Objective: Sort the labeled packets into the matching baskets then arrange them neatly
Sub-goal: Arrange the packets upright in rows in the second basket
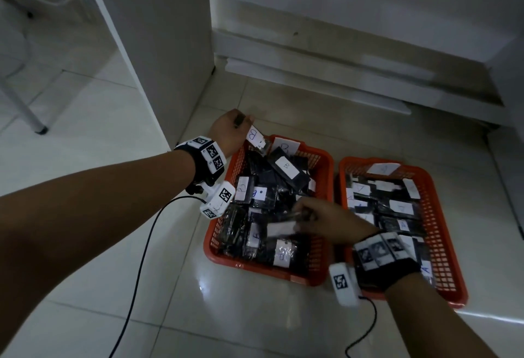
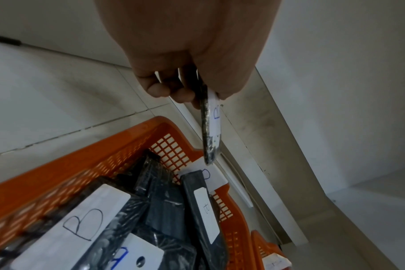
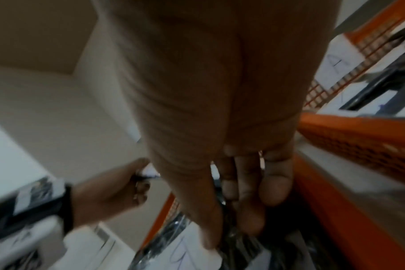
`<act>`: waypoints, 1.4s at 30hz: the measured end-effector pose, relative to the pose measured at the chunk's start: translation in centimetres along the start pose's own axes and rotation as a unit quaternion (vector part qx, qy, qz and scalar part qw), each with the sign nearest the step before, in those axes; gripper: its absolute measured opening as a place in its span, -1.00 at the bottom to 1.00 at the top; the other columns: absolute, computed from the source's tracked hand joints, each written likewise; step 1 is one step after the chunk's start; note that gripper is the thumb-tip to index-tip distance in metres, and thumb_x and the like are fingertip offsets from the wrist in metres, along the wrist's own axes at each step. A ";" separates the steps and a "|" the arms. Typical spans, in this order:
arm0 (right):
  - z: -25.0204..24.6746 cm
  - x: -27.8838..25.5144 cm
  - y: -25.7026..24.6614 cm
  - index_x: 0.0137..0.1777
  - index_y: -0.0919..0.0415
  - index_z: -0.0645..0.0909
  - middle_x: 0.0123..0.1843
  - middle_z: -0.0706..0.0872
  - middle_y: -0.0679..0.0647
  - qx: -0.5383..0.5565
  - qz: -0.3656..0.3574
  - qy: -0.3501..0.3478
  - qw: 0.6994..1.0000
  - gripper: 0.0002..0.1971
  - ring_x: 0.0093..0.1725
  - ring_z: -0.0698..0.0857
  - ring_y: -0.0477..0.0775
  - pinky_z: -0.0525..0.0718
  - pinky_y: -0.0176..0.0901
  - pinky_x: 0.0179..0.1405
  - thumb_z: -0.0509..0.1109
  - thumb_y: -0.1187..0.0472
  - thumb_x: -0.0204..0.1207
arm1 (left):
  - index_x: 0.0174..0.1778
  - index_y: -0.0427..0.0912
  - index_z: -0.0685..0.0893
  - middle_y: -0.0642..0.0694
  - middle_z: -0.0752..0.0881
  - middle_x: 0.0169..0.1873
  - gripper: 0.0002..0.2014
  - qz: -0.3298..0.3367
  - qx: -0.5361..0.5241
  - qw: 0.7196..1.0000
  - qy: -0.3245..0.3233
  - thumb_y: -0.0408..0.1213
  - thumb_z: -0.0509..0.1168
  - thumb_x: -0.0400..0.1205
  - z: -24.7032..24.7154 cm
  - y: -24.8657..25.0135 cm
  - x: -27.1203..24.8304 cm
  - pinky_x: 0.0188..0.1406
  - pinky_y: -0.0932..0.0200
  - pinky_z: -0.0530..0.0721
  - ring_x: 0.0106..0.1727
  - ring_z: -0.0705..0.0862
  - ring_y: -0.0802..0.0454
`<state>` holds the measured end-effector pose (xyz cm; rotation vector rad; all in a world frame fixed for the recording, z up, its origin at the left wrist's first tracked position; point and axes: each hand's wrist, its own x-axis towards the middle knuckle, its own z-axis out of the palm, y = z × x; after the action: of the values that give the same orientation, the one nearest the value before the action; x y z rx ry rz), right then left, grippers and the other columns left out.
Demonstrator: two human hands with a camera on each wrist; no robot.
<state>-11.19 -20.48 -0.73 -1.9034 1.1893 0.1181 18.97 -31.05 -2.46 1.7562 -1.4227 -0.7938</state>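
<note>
Two orange baskets sit side by side on the tiled floor. The left basket [image 1: 326,159] holds several black packets with white B labels in a loose heap. The right basket [image 1: 442,247] holds several A-labelled packets laid flat. My left hand [image 1: 231,130] pinches a black packet labelled B [image 1: 256,139] [image 2: 212,127], hanging it above the left basket's far left corner. My right hand [image 1: 320,220] reaches into the left basket and grips a black packet with a white label [image 1: 283,227] between thumb and fingers [image 3: 252,215]; that view is blurred.
A white cabinet panel [image 1: 158,45] stands right behind the left basket. A low white ledge [image 1: 326,74] runs along the wall behind both baskets. Thin black cables [image 1: 141,258] trail from both wristbands across the floor. A chair leg [image 1: 31,113] stands at far left.
</note>
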 end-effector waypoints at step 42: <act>1.7 2.5 0.3 0.46 0.06 0.44 0.36 0.59 0.06 -0.247 0.078 0.160 0.953 -0.48 0.06 0.77 0.17 0.83 0.10 -0.12 0.53 0.10 0.56 | -0.27 0.07 0.49 0.11 0.63 -0.32 -0.68 0.018 0.031 0.999 -0.001 0.09 0.23 0.77 -0.6 -0.3 -0.4 -0.28 0.16 0.44 -0.22 0.64 0.04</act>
<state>-9.51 -21.03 -3.23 -2.3196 1.6482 0.2151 19.53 -30.52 -2.37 1.7725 -1.4901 -0.7404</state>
